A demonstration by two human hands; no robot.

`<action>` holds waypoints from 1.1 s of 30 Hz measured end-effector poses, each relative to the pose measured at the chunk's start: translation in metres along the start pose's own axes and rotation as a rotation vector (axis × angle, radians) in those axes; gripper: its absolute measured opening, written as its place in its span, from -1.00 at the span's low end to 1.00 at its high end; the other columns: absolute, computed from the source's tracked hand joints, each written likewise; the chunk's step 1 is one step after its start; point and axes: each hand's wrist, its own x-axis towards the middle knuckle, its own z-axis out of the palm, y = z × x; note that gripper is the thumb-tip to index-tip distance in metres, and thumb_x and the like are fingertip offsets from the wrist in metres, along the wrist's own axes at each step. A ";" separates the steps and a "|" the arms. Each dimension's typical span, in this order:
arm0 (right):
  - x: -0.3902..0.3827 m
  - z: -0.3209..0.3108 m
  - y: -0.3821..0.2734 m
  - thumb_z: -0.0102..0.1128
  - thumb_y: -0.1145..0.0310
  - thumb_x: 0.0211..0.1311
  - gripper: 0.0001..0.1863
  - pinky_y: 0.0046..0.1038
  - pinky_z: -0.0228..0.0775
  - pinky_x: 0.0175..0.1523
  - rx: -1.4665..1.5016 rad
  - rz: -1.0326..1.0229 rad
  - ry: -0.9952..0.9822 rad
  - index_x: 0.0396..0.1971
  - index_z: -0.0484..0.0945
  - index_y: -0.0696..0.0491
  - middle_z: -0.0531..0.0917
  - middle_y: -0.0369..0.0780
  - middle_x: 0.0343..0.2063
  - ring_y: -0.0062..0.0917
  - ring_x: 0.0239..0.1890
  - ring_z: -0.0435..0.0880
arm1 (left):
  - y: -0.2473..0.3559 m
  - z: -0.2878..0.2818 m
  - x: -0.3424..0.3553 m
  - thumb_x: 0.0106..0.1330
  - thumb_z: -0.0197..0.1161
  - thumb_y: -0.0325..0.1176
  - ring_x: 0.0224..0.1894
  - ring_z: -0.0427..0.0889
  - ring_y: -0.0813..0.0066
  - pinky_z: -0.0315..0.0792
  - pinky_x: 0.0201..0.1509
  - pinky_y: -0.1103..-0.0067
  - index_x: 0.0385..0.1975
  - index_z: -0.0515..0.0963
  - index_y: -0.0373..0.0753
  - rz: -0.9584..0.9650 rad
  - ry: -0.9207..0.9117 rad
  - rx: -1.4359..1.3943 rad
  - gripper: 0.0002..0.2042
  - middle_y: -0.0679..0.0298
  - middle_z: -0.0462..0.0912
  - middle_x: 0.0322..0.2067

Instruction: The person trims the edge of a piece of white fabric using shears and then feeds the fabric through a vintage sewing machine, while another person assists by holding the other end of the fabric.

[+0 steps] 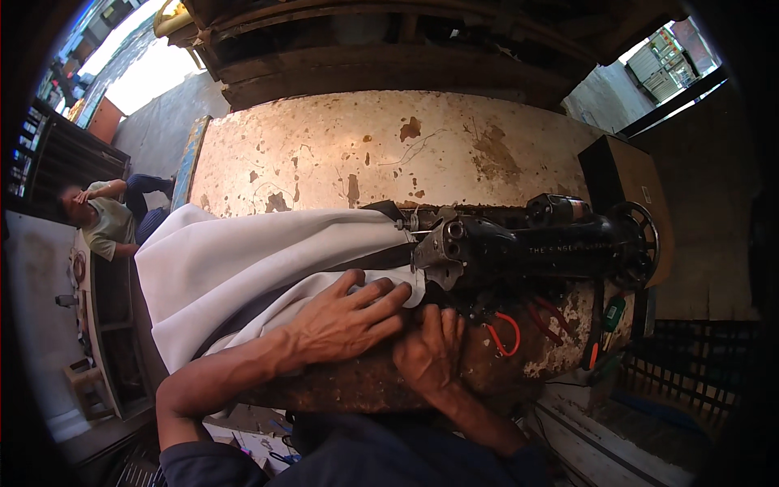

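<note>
A black sewing machine (519,250) lies across the work table with its needle end toward the left. A large piece of light grey fabric (219,252), dark on its underside, spreads in folds leftward from the needle end. My left hand (353,318) rests on the near part of this fabric, fingers bent and gripping it beside the machine's head. Just right of it, my right hand (428,347) is closed near the fabric's edge, below the machine head. Its fingertips are partly hidden, and what they pinch does not show.
Orange-red handles (505,334) and a green-handled tool (614,312) lie nearer than the machine. A cardboard box (629,191) stands behind the handwheel (641,243). The stained tabletop (349,146) stretches beyond. A person (109,215) sits at the far left.
</note>
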 end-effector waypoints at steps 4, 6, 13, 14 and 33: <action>0.012 -0.004 0.011 0.35 0.36 0.18 -0.78 -0.14 0.34 -0.06 0.014 -0.018 0.063 -0.17 0.73 0.04 0.57 -0.22 -0.15 -0.26 -0.14 0.51 | 0.005 0.019 0.005 0.35 0.16 -0.30 -0.02 0.54 0.21 0.41 0.07 0.29 0.21 0.54 -0.24 -0.180 0.026 -0.149 -0.57 0.14 0.58 0.05; 0.012 -0.011 0.022 0.35 0.36 0.22 -0.73 -0.15 0.35 -0.03 -0.027 -0.031 0.030 -0.08 0.75 0.01 0.60 -0.22 -0.10 -0.27 -0.11 0.51 | 0.008 0.025 0.002 0.34 0.16 -0.33 -0.02 0.54 0.21 0.41 0.09 0.31 0.24 0.53 -0.26 -0.204 0.018 -0.191 -0.55 0.15 0.58 0.02; 0.009 -0.015 0.017 0.37 0.38 0.13 -0.86 -0.15 0.25 -0.04 0.083 0.036 -0.063 -0.29 0.70 0.04 0.49 -0.28 -0.37 -0.31 -0.21 0.45 | 0.016 0.022 0.011 0.18 0.35 -0.34 0.12 0.51 0.13 0.40 0.16 0.21 0.17 0.61 -0.27 -0.299 0.172 -0.190 -0.50 0.13 0.61 0.09; 0.008 -0.012 0.014 0.34 0.39 0.14 -0.89 -0.15 0.24 -0.03 0.087 0.037 -0.061 -0.33 0.67 0.04 0.48 -0.27 -0.37 -0.31 -0.21 0.45 | 0.015 0.026 0.011 0.16 0.36 -0.34 0.12 0.51 0.13 0.40 0.15 0.21 0.14 0.63 -0.27 -0.300 0.168 -0.209 -0.52 0.13 0.62 0.06; -0.004 -0.002 0.002 0.30 0.43 -0.01 -0.84 -0.06 0.28 0.00 0.067 -0.067 -0.001 -0.39 0.62 0.14 0.50 -0.14 -0.31 -0.23 -0.20 0.47 | 0.025 0.023 0.028 0.32 0.18 -0.34 0.13 0.41 0.14 0.28 0.16 0.25 0.15 0.65 -0.19 -0.396 -0.094 -0.244 -0.60 0.21 0.58 0.01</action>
